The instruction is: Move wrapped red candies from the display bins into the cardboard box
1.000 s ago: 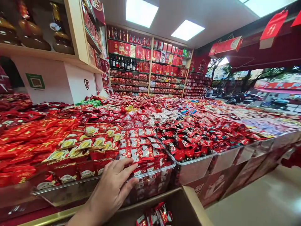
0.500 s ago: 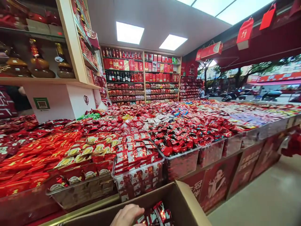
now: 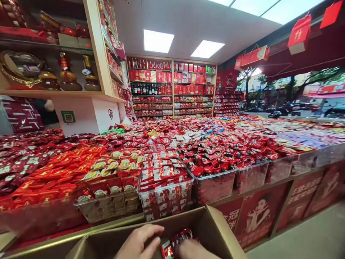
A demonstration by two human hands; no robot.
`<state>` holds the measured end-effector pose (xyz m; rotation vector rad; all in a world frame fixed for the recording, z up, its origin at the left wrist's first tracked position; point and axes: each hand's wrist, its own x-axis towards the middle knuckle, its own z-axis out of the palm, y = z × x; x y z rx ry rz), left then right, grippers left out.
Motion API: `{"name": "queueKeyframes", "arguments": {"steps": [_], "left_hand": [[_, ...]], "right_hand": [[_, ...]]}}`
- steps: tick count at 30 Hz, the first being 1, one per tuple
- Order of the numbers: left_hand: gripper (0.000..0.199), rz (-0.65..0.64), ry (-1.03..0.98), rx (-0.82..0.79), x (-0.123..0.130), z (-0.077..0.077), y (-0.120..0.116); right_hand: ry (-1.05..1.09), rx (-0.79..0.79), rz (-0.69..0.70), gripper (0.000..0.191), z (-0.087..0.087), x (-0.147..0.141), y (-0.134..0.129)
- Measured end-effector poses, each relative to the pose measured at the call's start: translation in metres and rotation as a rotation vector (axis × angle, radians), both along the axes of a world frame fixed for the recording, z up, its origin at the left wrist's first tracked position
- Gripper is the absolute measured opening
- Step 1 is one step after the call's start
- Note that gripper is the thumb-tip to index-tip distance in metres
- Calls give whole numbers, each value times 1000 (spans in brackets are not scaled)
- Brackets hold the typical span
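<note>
An open cardboard box (image 3: 221,226) stands at the bottom of the view, with small red wrapped candy packets (image 3: 167,249) inside. Over its left part is my left hand (image 3: 141,241), fingers stretched out and thumb apart, with nothing visible in it. My right hand (image 3: 196,250) reaches into the box on top of the packets. Motion smears it and its fingertips are hidden, so a grip cannot be made out. Just beyond the box, a clear plastic bin (image 3: 167,190) holds red-and-white packets in neat rows.
Several more clear bins, such as one with dark red packets (image 3: 215,187), line the counter to the right. Orange-red packets (image 3: 54,180) are heaped at left. A cabinet (image 3: 94,46) overhangs the left side. Stocked shelves (image 3: 172,86) stand at the back; red bags (image 3: 299,34) hang overhead.
My right hand has come into view inside the box. My left hand has shifted slightly left with its fingers extended. The scene has slid to the right as the camera turned left.
</note>
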<state>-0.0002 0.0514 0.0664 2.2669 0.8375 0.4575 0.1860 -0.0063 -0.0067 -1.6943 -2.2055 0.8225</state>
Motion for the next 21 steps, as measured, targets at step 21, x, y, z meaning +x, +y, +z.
{"name": "queueKeyframes", "arguments": {"steps": [21], "left_hand": [[37, -136, -318, -739, 16, 1, -25]], "right_hand": [[1527, -130, -536, 29, 31, -7, -9]]}}
